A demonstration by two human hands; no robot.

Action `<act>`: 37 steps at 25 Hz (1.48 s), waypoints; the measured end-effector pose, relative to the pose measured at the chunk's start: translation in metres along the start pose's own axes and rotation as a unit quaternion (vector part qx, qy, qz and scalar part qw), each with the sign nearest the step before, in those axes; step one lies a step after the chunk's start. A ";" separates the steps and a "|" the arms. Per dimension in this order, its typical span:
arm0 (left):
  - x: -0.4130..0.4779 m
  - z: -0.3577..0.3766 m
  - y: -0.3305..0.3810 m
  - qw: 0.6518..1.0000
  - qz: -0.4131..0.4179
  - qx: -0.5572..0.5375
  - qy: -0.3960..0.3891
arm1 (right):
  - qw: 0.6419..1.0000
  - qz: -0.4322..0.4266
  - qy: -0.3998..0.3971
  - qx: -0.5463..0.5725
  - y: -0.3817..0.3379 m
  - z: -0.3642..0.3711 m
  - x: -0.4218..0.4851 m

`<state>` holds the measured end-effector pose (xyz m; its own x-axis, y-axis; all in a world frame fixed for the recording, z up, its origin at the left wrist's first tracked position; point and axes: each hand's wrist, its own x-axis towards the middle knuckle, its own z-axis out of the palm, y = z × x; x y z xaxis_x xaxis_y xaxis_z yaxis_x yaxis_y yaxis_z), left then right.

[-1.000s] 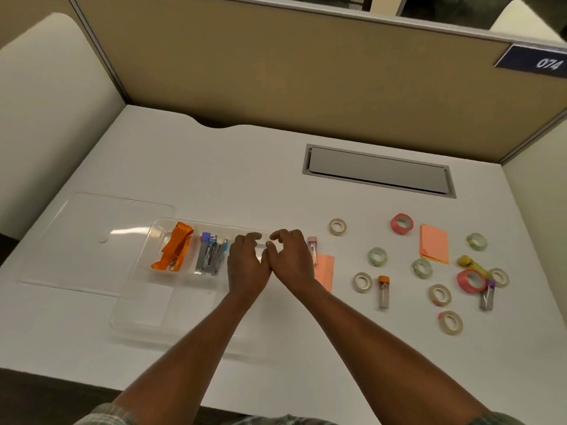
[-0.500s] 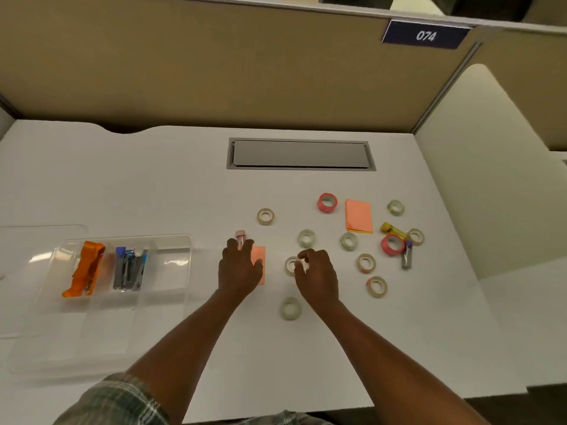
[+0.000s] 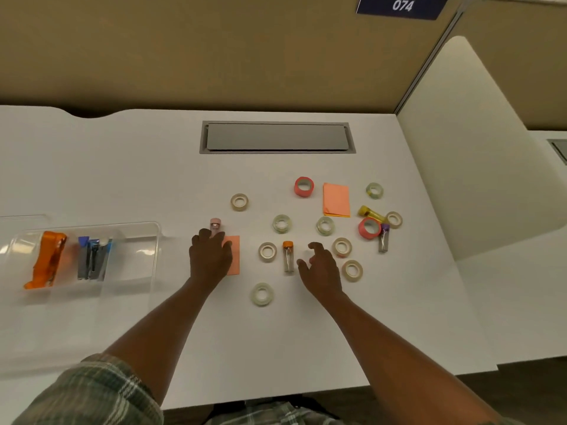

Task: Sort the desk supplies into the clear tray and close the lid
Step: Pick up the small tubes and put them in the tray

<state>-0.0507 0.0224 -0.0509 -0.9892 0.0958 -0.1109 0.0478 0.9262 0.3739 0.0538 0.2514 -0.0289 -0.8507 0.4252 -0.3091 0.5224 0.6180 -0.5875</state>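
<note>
Clear tray [image 3: 147, 230] sits open-topped on the white desk [image 3: 122, 167], far to the left of the grey hatch [image 3: 277, 137] and nearer me, with an orange tool [image 3: 46, 259] and a bunch of blue and grey staplers [image 3: 93, 259] side by side inside it. My left hand [image 3: 210, 256] lies nearer me than the hatch's left end, fingers bent down over the left part of the small orange note pad [image 3: 233, 256], fingertips by the pink-capped vial [image 3: 215, 224]; I cannot tell whether they have hold of anything. My right hand [image 3: 320, 268] hovers nearer me than the hatch's right half, fingers loosely curled, thumb apart from them, holding nothing, just beside the orange-capped vial [image 3: 287, 256]. The larger orange note pad [image 3: 336, 199] lies just on my side of the hatch's right end, between a red tape roll [image 3: 304, 187] and a clear one. The other clear tape rolls [image 3: 239, 202] lie scattered on my side of the hatch. A second red roll [image 3: 369, 228], a yellow-capped vial [image 3: 369, 212] and a purple-capped vial [image 3: 383, 239] cluster past the hatch's right end.
</note>
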 end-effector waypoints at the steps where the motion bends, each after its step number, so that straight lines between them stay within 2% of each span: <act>1: -0.003 -0.002 0.000 1.000 0.005 -0.016 0.025 | 1.000 -0.009 -0.009 -0.007 -0.003 0.001 0.002; 4: -0.013 -0.010 0.005 0.990 -0.013 -0.120 0.067 | 0.999 -0.023 -0.032 -0.020 -0.015 0.008 0.010; 6: -0.020 -0.017 0.010 0.972 -0.080 -0.212 0.062 | 0.998 -0.026 -0.042 -0.038 -0.024 0.013 0.015; 9: -0.030 -0.023 0.014 0.910 -0.176 -0.376 0.016 | 0.991 -0.056 -0.062 -0.105 -0.030 0.019 0.019; 11: -0.037 -0.028 0.013 0.869 -0.203 -0.450 -0.002 | 0.989 -0.062 -0.064 -0.119 -0.031 0.021 0.019; 13: -0.043 -0.034 0.011 0.848 -0.209 -0.487 0.002 | 0.993 -0.044 -0.040 -0.097 -0.036 0.021 0.019; 16: -0.047 -0.047 0.001 0.820 -0.217 -0.529 -0.004 | 1.000 -0.029 0.001 0.003 -0.049 0.024 0.018; 18: -0.044 -0.058 -0.011 0.791 -0.245 -0.561 -0.012 | 0.988 0.007 -0.029 0.154 -0.070 0.031 0.013; 20: -0.041 -0.069 -0.027 0.747 -0.269 -0.607 -0.020 | 0.939 0.070 -0.104 0.320 -0.100 0.043 0.005; 23: -0.040 -0.089 -0.051 0.695 -0.291 -0.656 -0.036 | 0.863 0.133 -0.207 0.441 -0.152 0.065 -0.008; 25: -0.037 -0.101 -0.069 0.696 -0.296 -0.653 -0.030 | 0.844 0.149 -0.261 0.445 -0.184 0.081 -0.017; 28: -0.029 -0.116 -0.095 0.738 -0.292 -0.608 -0.017 | 0.865 0.099 -0.313 0.379 -0.226 0.108 -0.025; 31: -0.017 -0.128 -0.119 0.743 -0.315 -0.590 -0.028 | 0.875 0.070 -0.324 0.352 -0.262 0.132 -0.029; 37: 0.002 -0.139 -0.137 0.754 -0.322 -0.567 -0.079 | 0.876 0.091 -0.337 0.333 -0.297 0.161 -0.034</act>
<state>-0.0782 -0.1555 0.0257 -0.7237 -0.1151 -0.6805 -0.6732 -0.0997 0.7327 -0.0822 -0.0525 0.0358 -0.7163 -0.1493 -0.6816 0.6930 -0.0380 -0.7199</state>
